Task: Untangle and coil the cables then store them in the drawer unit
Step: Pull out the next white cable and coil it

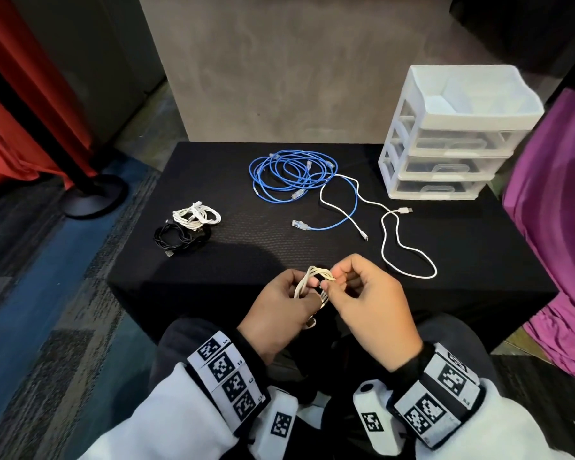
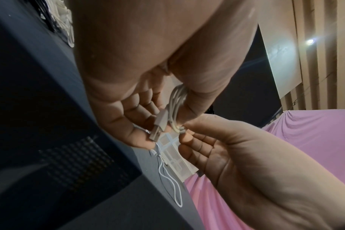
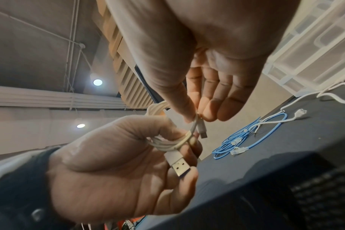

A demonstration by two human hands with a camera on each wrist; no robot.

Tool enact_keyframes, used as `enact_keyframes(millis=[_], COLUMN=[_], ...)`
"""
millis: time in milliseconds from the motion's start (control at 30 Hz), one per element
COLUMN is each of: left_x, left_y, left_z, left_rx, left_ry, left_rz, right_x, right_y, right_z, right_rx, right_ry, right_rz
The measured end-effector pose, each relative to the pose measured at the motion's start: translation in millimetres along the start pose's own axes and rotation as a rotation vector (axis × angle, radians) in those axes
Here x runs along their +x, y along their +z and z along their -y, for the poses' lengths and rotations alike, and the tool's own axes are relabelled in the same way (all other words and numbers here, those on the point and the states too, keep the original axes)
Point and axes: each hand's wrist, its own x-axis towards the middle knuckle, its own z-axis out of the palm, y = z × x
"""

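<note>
My left hand [image 1: 284,307] grips a small coil of cream-white USB cable [image 1: 307,280] above the table's front edge; its USB-A plug [image 3: 178,164] sticks out below the fingers. My right hand [image 1: 362,293] pinches the cable's thin end [image 3: 199,126] between thumb and forefinger, wrapped once round the bundle [image 2: 174,104]. On the black table [image 1: 246,247] lie a tangled blue network cable [image 1: 289,174] and a loose white cable [image 1: 392,237] crossing it. A coiled white cable [image 1: 196,216] and a coiled black cable [image 1: 180,239] sit at the left. The white drawer unit [image 1: 452,134] stands back right.
A purple cloth [image 1: 558,227] hangs just right of the table. Red drapes and a black stand base [image 1: 90,197] are on the floor at the left. A grey wall panel [image 1: 296,61] rises behind the table.
</note>
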Motion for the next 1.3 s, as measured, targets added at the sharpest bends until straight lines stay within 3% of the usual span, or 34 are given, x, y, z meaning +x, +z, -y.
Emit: enact_keyframes(millis=[333, 533, 733, 833, 1067, 1300], left_x=[0, 4, -2, -4, -8, -12], left_y=[-1, -3, -12, -20, -21, -22], left_z=[3, 0, -13, -18, -23, -23], left_rx=[0.075, 0.017, -0.111, -0.137, -0.115, -0.007], left_ry=[0.027, 0.076, -0.083, -0.097, -0.072, -0.052], left_rz=[0.012, -0.145, 0.130, 0.227, 0.266, 0.307], right_x=[1, -3, 0, 3, 13, 12], right_y=[0, 4, -1, -5, -20, -29], right_z=[-5, 1, 4, 3, -1, -5], right_rx=[-0.045, 0.006, 0.644, 0.788, 0.786, 0.682], right_ry=[-0.020, -0.012, 0.276, 0.378, 0.545, 0.559], right_rz=[0.001, 0.003, 0.081, 0.130, 0.235, 0.482])
